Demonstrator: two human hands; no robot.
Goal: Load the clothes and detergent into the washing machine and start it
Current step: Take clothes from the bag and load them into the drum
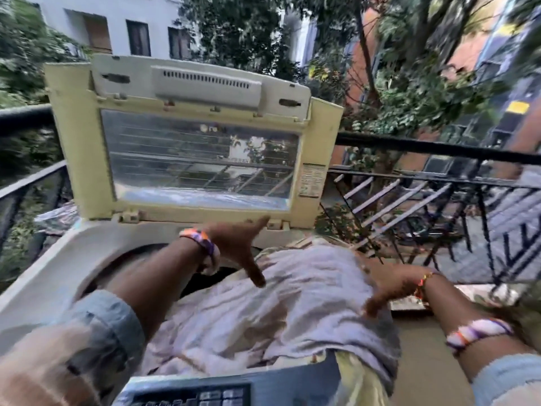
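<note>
A top-loading washing machine (55, 265) stands on a balcony with its yellowed lid (82, 159) raised upright. A pale lilac cloth (292, 312) lies bunched over the drum opening and spills across the machine's right side. My left hand (237, 247) hovers over the far part of the opening, fingers spread and straight, one fingertip touching the cloth. My right hand (389, 285) rests on the cloth's right edge with fingers stretched downward. The dark control panel (202, 397) shows at the bottom edge. No detergent is visible. The picture is motion-blurred.
A black metal railing (439, 148) runs behind and to the right of the machine. Trees and buildings lie beyond it. A tray-like surface (409, 306) sits to the right of the machine under my right wrist.
</note>
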